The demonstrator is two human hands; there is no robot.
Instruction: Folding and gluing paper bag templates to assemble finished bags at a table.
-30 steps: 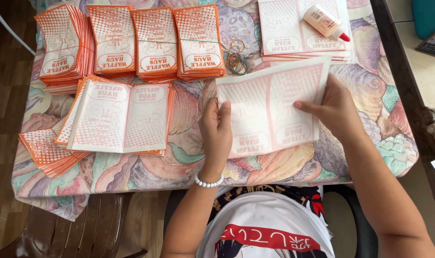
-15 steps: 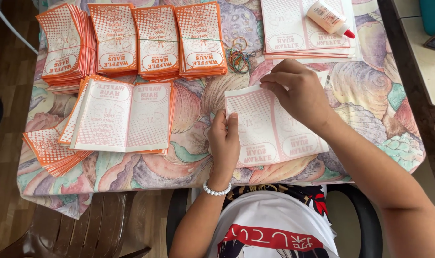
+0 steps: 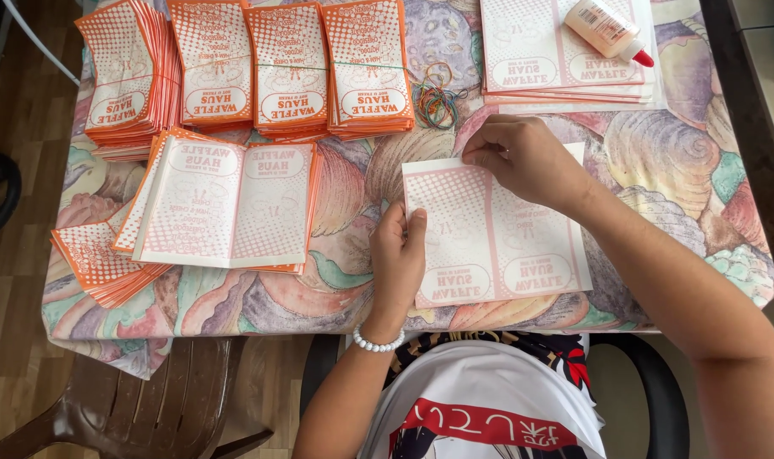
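Since a moment ago the right hand (image 3: 527,161) has folded the paper sheet (image 3: 497,234) flat, fingers pinching its top edge, while the left hand (image 3: 398,255), fingers together, pins it to the bench (image 3: 659,153).

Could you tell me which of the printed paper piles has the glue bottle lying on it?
The flat pink-printed pile at the far right; the glue bottle lies on it, unlike the orange piles.
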